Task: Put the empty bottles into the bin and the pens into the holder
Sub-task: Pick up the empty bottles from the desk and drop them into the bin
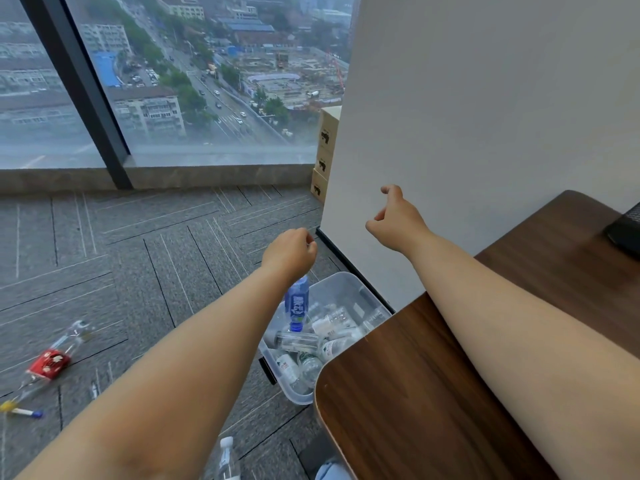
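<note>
Blue-labelled bottle [297, 303] hangs cap-down over the bin [346, 289], just beneath our left hand [289, 252] — fingers curled, though we cannot tell if that grip holds it. Our right hand [394, 220] hovers above the desk [415, 393], loose, grasping nothing.

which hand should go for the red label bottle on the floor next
Left. The red-label bottle lies on the carpet to the left, and the left hand hangs on that side, over the bin. The right hand is across the table, by the wall, farther from it.
</note>
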`<action>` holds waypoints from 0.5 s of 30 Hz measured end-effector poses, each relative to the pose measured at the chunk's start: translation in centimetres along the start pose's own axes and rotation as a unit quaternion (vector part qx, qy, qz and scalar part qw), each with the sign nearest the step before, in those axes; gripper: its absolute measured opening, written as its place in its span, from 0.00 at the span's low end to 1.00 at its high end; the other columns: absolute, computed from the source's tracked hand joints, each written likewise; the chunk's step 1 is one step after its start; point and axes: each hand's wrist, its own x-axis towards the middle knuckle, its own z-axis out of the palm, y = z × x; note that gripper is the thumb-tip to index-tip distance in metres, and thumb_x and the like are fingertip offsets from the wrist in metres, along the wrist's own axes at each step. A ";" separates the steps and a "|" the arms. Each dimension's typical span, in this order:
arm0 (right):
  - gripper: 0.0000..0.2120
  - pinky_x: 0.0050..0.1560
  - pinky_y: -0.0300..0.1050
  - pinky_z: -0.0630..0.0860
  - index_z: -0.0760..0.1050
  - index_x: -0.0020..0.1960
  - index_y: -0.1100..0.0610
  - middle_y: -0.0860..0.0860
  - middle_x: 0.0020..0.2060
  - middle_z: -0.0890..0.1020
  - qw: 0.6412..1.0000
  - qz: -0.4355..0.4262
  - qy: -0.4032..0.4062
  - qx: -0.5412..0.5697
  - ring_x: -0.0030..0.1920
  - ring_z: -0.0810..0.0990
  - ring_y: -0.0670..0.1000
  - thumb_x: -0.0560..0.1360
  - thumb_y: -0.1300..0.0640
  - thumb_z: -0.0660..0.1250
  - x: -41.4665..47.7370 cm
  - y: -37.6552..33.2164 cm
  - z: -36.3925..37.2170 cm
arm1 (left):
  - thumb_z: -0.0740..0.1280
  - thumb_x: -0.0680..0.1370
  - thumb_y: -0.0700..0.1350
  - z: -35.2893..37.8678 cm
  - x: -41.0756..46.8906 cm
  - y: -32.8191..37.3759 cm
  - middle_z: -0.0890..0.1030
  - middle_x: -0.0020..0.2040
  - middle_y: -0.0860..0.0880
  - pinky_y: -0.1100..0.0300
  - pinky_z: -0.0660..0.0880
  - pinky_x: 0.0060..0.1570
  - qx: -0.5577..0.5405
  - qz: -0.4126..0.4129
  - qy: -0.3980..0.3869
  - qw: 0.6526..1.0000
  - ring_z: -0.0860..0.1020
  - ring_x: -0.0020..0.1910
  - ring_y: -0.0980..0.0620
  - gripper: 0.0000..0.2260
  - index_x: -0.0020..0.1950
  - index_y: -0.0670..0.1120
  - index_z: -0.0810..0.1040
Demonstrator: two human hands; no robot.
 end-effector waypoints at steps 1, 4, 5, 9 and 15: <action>0.30 0.61 0.58 0.72 0.55 0.72 0.56 0.58 0.55 0.78 1.000 0.001 -0.003 -0.001 0.56 0.77 0.59 0.74 0.58 0.62 0.0 0.0 0.0 | 0.57 0.79 0.46 -0.2 -0.1 0.2 0.80 0.54 0.44 0.49 0.76 0.50 0.003 0.005 0.009 1.000 0.77 0.52 0.44 0.12 0.55 0.42 0.76; 0.27 0.62 0.58 0.72 0.58 0.71 0.57 0.57 0.56 0.78 1.000 0.002 -0.015 -0.010 0.57 0.76 0.59 0.73 0.58 0.61 -0.2 0.0 0.0 | 0.56 0.80 0.45 -0.9 -0.6 0.7 0.81 0.52 0.43 0.50 0.77 0.48 -0.001 0.018 0.033 0.999 0.78 0.49 0.44 0.13 0.54 0.41 0.78; 0.26 0.62 0.57 0.72 0.59 0.70 0.57 0.57 0.57 0.78 1.000 0.001 -0.020 -0.014 0.57 0.76 0.58 0.74 0.58 0.61 -0.3 0.0 0.0 | 0.56 0.80 0.45 -1.1 -0.6 0.8 0.81 0.51 0.43 0.50 0.77 0.47 -0.003 0.021 0.040 0.999 0.78 0.49 0.44 0.13 0.54 0.41 0.78; 0.22 0.63 0.58 0.71 0.63 0.68 0.57 0.56 0.56 0.78 0.999 -0.013 -0.013 -0.035 0.58 0.76 0.58 0.74 0.58 0.61 -0.8 -0.3 -0.5 | 0.56 0.79 0.44 -2.2 -1.1 1.4 0.81 0.48 0.44 0.53 0.73 0.41 -0.009 0.026 0.061 0.998 0.76 0.42 0.45 0.13 0.52 0.42 0.78; 0.16 0.57 0.50 0.75 0.71 0.62 0.57 0.55 0.58 0.78 0.999 -0.035 0.024 -0.015 0.57 0.77 0.56 0.74 0.57 0.61 -1.9 -1.5 -2.9 | 0.57 0.79 0.43 -5.3 -2.5 3.6 0.81 0.46 0.44 0.55 0.72 0.38 -0.020 0.060 0.091 0.994 0.73 0.38 0.47 0.12 0.50 0.42 0.79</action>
